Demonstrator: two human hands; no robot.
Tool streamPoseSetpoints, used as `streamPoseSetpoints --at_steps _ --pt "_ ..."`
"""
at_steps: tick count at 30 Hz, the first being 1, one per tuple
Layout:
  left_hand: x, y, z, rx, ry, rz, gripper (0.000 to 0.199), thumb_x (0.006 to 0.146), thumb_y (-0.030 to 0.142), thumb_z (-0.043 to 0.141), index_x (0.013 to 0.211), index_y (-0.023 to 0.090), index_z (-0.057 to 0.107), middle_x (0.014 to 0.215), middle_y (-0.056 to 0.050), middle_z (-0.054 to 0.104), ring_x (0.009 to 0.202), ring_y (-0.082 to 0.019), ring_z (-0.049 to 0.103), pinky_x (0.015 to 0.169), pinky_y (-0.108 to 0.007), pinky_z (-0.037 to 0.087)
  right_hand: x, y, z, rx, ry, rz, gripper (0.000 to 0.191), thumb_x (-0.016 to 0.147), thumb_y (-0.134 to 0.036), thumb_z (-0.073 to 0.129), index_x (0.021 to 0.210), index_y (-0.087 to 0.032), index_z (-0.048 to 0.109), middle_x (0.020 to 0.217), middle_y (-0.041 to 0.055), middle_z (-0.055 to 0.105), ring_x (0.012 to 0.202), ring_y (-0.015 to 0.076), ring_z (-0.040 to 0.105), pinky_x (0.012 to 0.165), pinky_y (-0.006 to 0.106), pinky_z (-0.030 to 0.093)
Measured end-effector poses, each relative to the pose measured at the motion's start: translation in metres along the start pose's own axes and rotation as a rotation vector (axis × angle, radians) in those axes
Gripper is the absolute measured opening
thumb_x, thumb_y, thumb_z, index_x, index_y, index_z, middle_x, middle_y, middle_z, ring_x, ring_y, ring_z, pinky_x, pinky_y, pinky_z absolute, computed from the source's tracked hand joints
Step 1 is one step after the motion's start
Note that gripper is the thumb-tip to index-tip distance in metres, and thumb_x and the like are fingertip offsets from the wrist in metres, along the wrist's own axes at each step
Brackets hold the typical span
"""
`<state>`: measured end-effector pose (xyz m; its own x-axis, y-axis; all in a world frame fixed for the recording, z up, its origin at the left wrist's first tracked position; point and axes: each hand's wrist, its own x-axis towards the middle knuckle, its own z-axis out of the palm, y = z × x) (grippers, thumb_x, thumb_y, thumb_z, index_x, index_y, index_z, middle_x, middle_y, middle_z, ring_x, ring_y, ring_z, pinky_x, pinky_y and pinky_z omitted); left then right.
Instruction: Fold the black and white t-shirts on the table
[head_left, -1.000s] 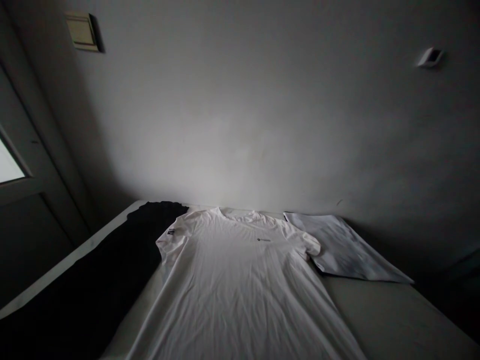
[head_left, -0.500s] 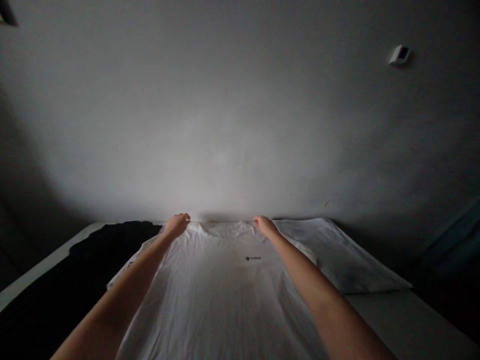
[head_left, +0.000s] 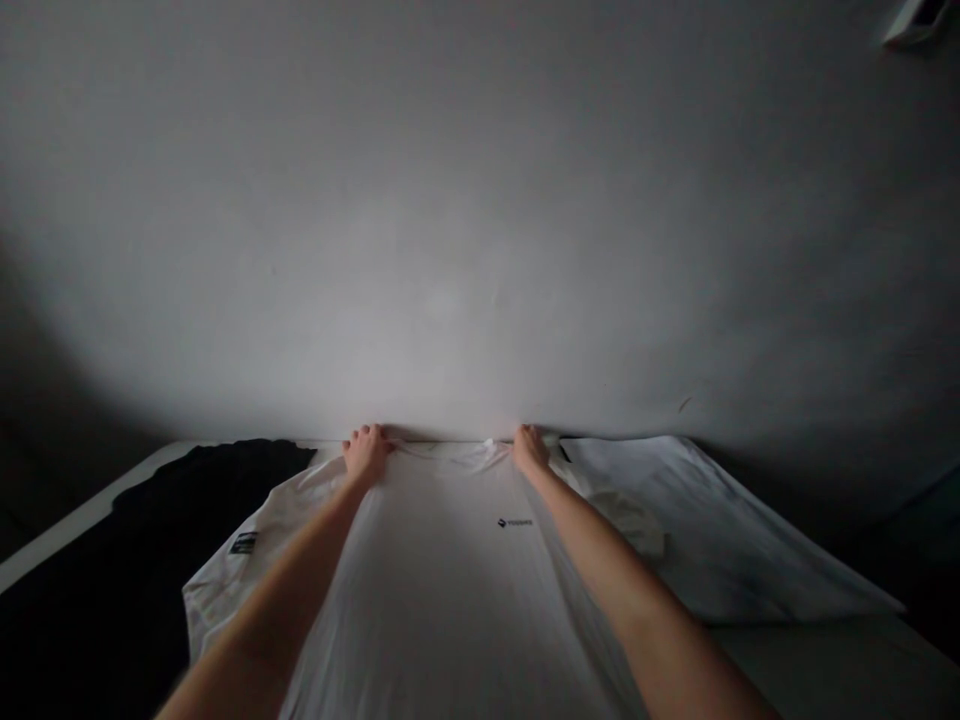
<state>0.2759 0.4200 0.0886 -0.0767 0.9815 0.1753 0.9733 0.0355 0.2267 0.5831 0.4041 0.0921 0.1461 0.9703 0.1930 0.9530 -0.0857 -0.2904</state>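
Observation:
A white T-shirt [head_left: 450, 580] lies spread in front of me, its neckline at the far side and a small dark logo on the chest. My left hand [head_left: 367, 450] is closed on the shirt's shoulder, left of the collar. Right of the collar, my right hand [head_left: 529, 447] grips the other shoulder, fingers curled over the cloth. The left sleeve fans out past my forearm and bears a dark patch. Both forearms cover parts of the shirt's sides, and its lower hem is outside the view.
Black cloth [head_left: 150, 540] lies along the left side of the table [head_left: 67, 540]. To the right is a flat whitish-grey folded cloth or sheet [head_left: 720, 530]. A grey wall [head_left: 450, 250] rises directly behind the table's far edge, with a small white device [head_left: 916, 22] mounted at upper right.
The shirt's front looks smoother and tauter between my hands, and its left sleeve is spread wider. My fingers have closed further over the shoulders. The camera view has shifted slightly.

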Motion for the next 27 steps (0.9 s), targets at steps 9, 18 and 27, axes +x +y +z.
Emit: streamPoseSetpoints --at_steps 9,18,27 --pt "-0.142 0.007 0.05 0.068 0.097 0.509 0.06 0.096 0.05 0.038 0.145 0.016 0.049 0.153 -0.015 0.044 0.142 -0.034 0.037 0.116 -0.045 0.032 -0.145 -0.02 0.044 0.039 -0.116 -0.648 0.058 0.099 -0.044 0.045 0.152 -0.022 0.038 0.161 0.0098 0.031 0.147 0.0249 0.029 0.119 0.045 0.026" --pt "-0.134 -0.038 -0.011 0.206 -0.069 0.346 0.053 0.098 0.034 0.039 0.146 0.012 0.048 0.153 -0.02 0.042 0.144 -0.036 0.035 0.116 -0.056 0.027 -0.15 0.013 -0.016 -0.154 -0.126 0.033 0.059 0.102 -0.04 0.041 0.147 -0.002 0.042 0.156 0.0256 0.033 0.146 0.0334 0.03 0.117 0.049 0.024" --pt "-0.271 -0.056 -0.012 0.094 -0.089 0.546 0.057 0.101 0.047 0.028 0.155 0.026 0.032 0.162 -0.006 0.028 0.15 -0.029 0.025 0.119 -0.051 0.025 -0.281 0.039 -0.011 -0.077 -0.088 -0.197 0.056 0.1 -0.043 0.039 0.15 -0.017 0.043 0.159 0.011 0.034 0.148 0.0241 0.028 0.12 0.04 0.024"
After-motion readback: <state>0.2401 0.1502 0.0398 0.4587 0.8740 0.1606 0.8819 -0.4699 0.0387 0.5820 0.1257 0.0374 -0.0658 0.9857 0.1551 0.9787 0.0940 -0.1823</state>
